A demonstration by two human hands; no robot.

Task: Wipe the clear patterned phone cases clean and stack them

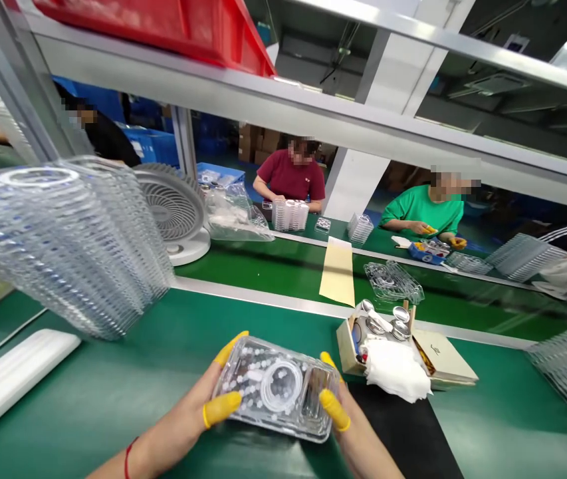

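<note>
Left hand [194, 411] and right hand [347, 406], in yellow finger cots [221, 408], clasp opposite ends of a clear tray [274, 426]; beyond its right end lies a white cloth [397, 371].

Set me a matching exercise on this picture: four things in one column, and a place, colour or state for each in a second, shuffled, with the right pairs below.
Things
1. clear tray
2. fan
3. cloth
4. sheet of paper

Places, colours, states
A. pale yellow
B. spilling over the edge of a small box
C. held between the left hand and the right hand
D. beside a tall stack of trays

Pairs: 1-C; 2-D; 3-B; 4-A
</note>
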